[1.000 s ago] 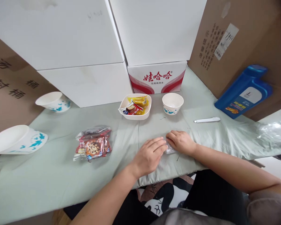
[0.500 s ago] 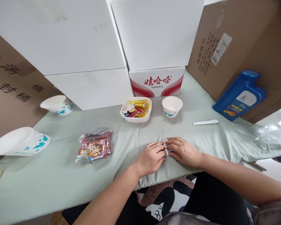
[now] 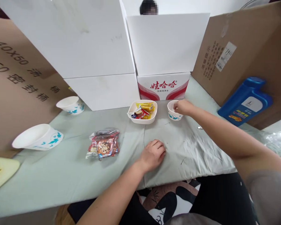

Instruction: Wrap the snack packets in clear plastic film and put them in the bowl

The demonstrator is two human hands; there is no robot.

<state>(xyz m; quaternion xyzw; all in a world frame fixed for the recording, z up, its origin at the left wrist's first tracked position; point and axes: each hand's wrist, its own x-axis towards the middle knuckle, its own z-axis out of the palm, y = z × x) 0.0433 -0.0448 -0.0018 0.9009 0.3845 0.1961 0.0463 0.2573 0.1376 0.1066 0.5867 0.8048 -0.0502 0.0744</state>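
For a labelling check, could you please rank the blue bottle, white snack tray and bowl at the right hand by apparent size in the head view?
1. Blue bottle
2. White snack tray
3. Bowl, partly hidden by the right hand

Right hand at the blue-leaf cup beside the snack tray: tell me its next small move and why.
Probably lift the right hand straight up: its curled fingers overlap the opening of the cup, so a sideways pull might tip it, and the left hand rests apart on the cloth, not steadying it. Whether the fingers hold anything is hidden.
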